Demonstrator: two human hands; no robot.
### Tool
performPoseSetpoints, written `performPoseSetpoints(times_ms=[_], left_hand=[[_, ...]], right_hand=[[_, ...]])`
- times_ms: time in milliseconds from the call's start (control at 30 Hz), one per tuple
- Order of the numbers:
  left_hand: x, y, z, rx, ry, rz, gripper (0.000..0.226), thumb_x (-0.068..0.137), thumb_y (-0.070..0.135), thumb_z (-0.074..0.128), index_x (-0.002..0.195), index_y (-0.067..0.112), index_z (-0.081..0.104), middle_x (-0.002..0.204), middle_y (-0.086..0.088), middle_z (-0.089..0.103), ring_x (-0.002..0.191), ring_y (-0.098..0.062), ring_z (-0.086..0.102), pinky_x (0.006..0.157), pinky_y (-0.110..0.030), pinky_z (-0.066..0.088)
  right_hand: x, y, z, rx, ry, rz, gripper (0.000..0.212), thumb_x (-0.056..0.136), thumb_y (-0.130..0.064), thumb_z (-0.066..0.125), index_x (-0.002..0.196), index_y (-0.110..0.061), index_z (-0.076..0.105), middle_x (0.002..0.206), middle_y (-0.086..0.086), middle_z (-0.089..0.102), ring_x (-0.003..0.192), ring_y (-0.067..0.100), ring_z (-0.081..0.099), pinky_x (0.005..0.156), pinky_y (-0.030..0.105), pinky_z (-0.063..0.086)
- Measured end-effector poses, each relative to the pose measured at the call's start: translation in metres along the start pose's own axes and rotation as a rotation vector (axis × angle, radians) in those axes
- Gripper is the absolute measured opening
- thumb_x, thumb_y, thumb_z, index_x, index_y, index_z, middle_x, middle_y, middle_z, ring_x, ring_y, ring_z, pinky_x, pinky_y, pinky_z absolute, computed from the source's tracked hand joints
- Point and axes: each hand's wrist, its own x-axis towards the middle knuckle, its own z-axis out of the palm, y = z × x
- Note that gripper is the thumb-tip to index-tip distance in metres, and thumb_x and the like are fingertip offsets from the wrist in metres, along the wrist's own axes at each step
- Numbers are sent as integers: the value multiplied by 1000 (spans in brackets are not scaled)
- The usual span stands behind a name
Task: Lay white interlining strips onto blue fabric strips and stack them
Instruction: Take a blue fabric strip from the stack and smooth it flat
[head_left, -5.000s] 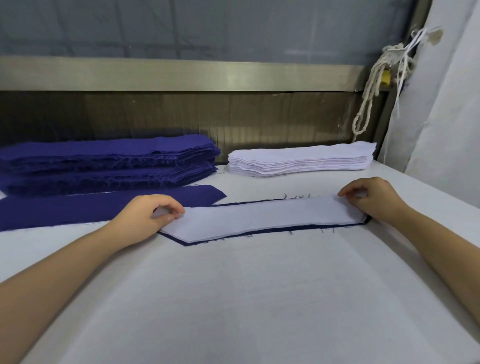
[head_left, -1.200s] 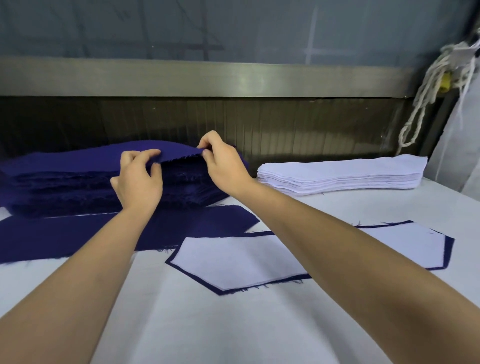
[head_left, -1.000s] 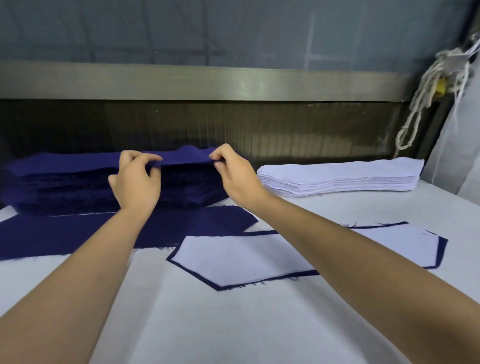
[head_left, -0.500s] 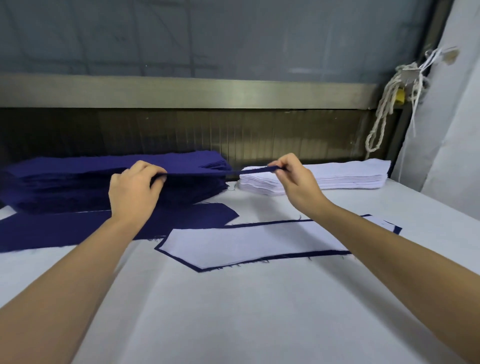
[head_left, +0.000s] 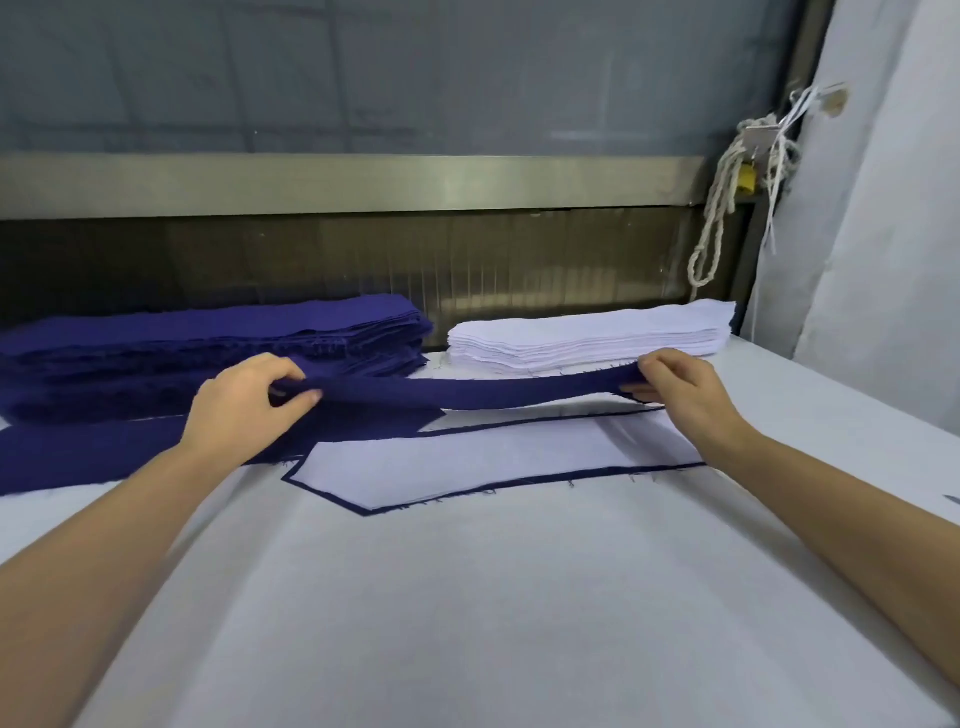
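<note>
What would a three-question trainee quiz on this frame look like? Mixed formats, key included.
1. True or false: the left hand and the right hand each grip one end of a single blue strip, which is held off the table.
2. Multiple choice: the white interlining stack sits
A) to the right of the blue stack
B) on top of the blue stack
C) nearer the camera than both hands
3. Fill in: the finished pair lying flat on the table has its ___ layer on top.

Key: 1 true; 2 A; 3 white.
</note>
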Motion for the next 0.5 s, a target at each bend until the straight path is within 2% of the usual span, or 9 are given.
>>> performPoseSetpoints(times_ms=[133,200,300,367,500], left_hand=[[-15,1,-3,-81,-101,150,10,79,21,74,82,18,65,86,7,63,81,-17,59,74,-33,44],[-21,1,-6,-182,-147,166,11,77,21,75,79,23,65,86,12,64,84,-10,61,76,-29,44],[-24,2,-4,-384,-194,81,4,85,26,65,84,29,66,89,16,66,84,0,60,76,-22,45],[-21,4,0,-458,-182,-2,8,90,27,58,89,29,65,91,16,67,85,0,60,75,-19,44],[-15,3,7,-427,-153,-90,16,89,9,62,96,23,64,91,9,65,86,-16,60,73,-23,43]], right_hand=[[1,-1,-13,42,42,130,41,98,-32,45,76,-4,65,76,10,69,69,17,67,63,22,55],[3,-1,-19,57,42,218,40,97,-34,48,75,-5,64,75,11,69,69,18,65,62,25,52],[3,3,-25,-62,13,246,19,90,-19,60,76,-8,64,72,4,69,69,16,58,53,20,47],[2,7,-25,-139,10,214,12,85,-7,65,74,-12,64,72,0,65,66,13,54,46,13,43],[4,14,-25,-221,23,138,22,82,4,65,75,-17,64,76,-2,62,72,11,55,59,10,44]])
